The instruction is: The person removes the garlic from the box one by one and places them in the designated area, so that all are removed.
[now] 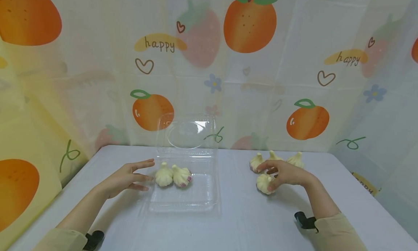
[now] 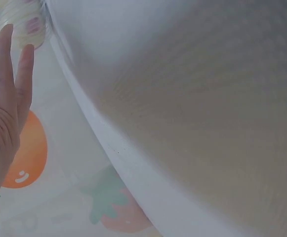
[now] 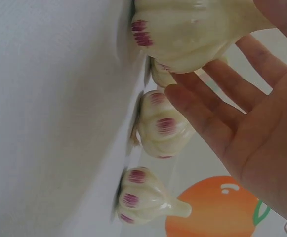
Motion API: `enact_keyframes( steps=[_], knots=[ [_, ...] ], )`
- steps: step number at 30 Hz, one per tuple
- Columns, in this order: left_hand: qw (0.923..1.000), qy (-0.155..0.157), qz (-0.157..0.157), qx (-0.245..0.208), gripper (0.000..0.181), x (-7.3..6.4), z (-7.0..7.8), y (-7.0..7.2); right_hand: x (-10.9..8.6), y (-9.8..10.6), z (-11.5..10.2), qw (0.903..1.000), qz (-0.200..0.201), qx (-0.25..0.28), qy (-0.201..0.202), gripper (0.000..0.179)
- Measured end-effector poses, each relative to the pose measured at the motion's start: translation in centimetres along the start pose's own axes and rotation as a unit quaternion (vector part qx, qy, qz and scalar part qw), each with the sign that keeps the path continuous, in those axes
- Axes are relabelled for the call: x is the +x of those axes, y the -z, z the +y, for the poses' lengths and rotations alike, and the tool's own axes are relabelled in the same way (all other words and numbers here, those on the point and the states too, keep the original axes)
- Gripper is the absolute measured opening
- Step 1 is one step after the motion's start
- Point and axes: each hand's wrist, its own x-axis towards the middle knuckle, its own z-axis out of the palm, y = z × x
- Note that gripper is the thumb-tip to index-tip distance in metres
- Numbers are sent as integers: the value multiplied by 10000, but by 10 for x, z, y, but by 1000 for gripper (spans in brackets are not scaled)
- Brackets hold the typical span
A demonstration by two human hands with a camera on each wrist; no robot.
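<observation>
In the head view, two garlic bulbs sit side by side in the left part of a clear plastic clamshell box, whose lid stands raised. My left hand hovers at the box's left side, fingers spread and holding nothing. On the right, my right hand reaches around a garlic bulb on the table, thumb near its side and fingers extended past it. The right wrist view has this bulb between the thumb and the loosely straight fingers; whether they press on it is unclear.
Behind the right hand stand three more garlic bulbs, one partly hidden by its fingers. A white cloth covers the table. A fruit-printed curtain hangs along the table's back edge.
</observation>
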Motion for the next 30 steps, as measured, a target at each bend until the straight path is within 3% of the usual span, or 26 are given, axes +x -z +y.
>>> enact_keyframes(
  steps=[11, 19, 30],
  knots=[
    [10000, -13, -8, 22, 74, 0, -1, 1, -6, 1, -15, 9995, 296, -49, -121, 85],
    [10000, -21, -21, 8, 73, -1, -1, 1, -4, -4, -31, 9946, 978, -332, -126, 71],
    [10000, 2, -17, -17, 73, -1, 1, 0, 11, -16, -54, 9844, 1674, -253, 481, 58]
  ],
)
